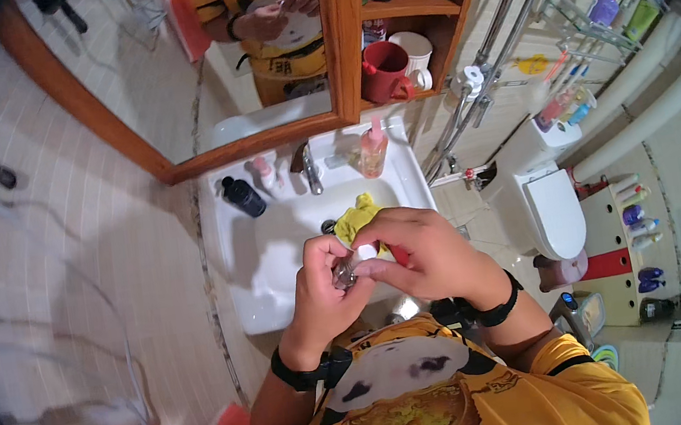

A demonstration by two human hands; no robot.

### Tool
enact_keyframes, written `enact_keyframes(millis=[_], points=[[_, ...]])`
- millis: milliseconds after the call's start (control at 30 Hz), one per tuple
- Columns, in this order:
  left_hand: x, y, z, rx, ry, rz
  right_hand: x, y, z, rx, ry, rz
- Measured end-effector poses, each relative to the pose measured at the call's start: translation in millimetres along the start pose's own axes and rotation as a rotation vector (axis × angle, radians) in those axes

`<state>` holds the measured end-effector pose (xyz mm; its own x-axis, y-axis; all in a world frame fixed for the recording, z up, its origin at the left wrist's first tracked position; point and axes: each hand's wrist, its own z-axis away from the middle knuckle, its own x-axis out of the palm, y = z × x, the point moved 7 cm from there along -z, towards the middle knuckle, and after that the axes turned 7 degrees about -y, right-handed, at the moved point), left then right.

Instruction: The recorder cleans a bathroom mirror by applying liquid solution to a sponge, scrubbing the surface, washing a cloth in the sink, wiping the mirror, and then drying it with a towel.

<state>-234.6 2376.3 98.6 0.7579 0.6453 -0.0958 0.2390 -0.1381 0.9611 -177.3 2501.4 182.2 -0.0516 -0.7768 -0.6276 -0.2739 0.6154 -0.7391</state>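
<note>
Over the near edge of the white sink [259,296], my left hand [313,287] is closed around a small clear bottle [344,276]. My right hand [434,252] has its thumb and fingers on the white cap [365,252] at the bottle's top. Whether the cap is loose or tight, I cannot tell. Something red [399,255] shows partly below my right hand; its kind is hidden. Just beyond my hands, a crumpled yellow cloth [355,218] lies in the basin beside the dark drain [328,226].
Along the sink's back stand a black bottle [244,197], a pink-topped pump bottle [265,172], the faucet [312,170] and a pink soap dispenser [374,155]. Above hangs a wood-framed mirror [262,141] with a shelf holding a red mug [384,69]. A toilet [556,214] stands right.
</note>
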Motion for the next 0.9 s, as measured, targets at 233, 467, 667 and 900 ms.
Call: enact_keyframes(millis=[233,467,667,900], points=[[-23.4,-17.7,-29.2,-0.087,-0.247,0.412,-104.0,35.4,3.6,0.022,0.54,0.197],[-28.3,-26.5,-28.8,-0.119,-0.144,0.544,-215.3,71.6,-74.9,0.229,0.726,0.571],[-36.1,-15.2,-33.7,-0.102,0.018,0.49,-238.0,114.3,-117.7,0.151,0.649,0.79],[-42.5,-2.0,-33.7,0.018,0.043,0.371,-176.7,98.7,-62.8,0.05,0.597,-0.061]])
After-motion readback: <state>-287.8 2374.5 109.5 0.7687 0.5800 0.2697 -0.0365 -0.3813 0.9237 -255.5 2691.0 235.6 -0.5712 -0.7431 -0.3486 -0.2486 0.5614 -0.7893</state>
